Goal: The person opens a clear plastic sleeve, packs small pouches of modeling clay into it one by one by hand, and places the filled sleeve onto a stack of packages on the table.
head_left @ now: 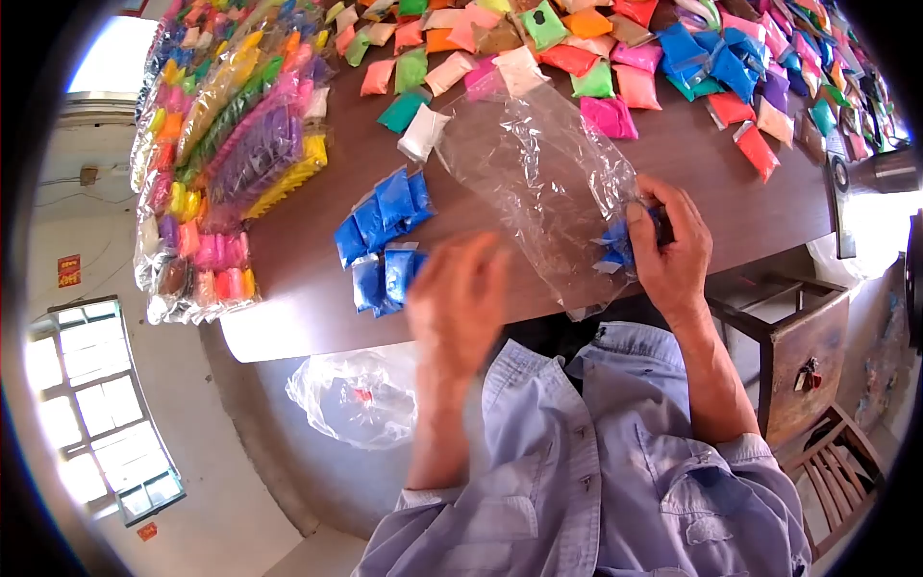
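A large clear plastic bag (538, 183) lies spread on the brown table. My right hand (673, 240) is closed at its right side, thumb and fingers curled around the plastic. Small blue packets (615, 245) show beside the thumb; the folds partly hide them, and I cannot tell whether the fingers grip them too. My left hand (457, 298) is smeared by motion just right of a small group of blue packets (380, 216). Whether its fingers hold anything is unclear.
Many colourful packets (586, 48) cover the table's far side. Clear bags packed with coloured packets (236, 144) are piled at the left. A white packet (423, 133) lies left of the clear bag. Below the table edge hangs a crumpled plastic bag (356, 394); a wooden stool (803, 356) stands right.
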Tool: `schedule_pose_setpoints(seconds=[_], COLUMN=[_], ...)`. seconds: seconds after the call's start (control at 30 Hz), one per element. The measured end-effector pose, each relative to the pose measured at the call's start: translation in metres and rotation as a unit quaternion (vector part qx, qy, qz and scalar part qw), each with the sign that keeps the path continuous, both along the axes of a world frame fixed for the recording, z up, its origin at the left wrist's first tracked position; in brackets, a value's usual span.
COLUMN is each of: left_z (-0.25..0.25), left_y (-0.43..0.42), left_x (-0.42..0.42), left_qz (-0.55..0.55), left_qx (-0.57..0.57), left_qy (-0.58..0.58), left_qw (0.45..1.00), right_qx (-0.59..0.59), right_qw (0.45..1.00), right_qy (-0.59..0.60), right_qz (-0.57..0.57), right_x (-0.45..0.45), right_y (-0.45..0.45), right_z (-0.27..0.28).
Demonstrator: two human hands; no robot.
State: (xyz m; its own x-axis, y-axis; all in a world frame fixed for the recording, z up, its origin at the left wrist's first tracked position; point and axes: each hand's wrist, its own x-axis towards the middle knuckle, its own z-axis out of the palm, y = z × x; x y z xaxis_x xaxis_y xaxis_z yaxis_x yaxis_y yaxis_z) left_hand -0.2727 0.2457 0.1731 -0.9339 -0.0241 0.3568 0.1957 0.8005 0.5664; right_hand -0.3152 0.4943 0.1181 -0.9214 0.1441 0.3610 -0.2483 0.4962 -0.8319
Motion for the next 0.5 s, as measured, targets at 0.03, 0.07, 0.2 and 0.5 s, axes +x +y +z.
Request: schedule_pose_setpoints(seconds=[0.03, 0.07, 0.2, 0.5], left_z=[0.006, 0.008, 0.020, 0.020], left_y=[-0.015, -0.032, -0.061, -0.085], left_x=[0.001, 0.006, 0.012, 0.014], left_qz=[0.045, 0.113, 0.209, 0.213], left_qx=[-0.045, -0.073, -0.166, -0.150], left_qy=[0.024, -0.023, -0.077, -0.037], left_qw=[0.998, 0.991, 0.961, 0.965], right_qx=[0.007, 0.009, -0.003, -0.005], right_qw=[1.000, 1.000, 1.000, 1.000], right_qy=[0.005, 0.003, 0.001, 0.008], right_qz=[0.001, 0.000, -0.001, -0.002], right_x=[0.000, 0.001, 0.002, 0.001], right_y=[0.001, 0.001, 0.000, 0.001], right_z=[0.000, 0.000, 0.000, -0.001])
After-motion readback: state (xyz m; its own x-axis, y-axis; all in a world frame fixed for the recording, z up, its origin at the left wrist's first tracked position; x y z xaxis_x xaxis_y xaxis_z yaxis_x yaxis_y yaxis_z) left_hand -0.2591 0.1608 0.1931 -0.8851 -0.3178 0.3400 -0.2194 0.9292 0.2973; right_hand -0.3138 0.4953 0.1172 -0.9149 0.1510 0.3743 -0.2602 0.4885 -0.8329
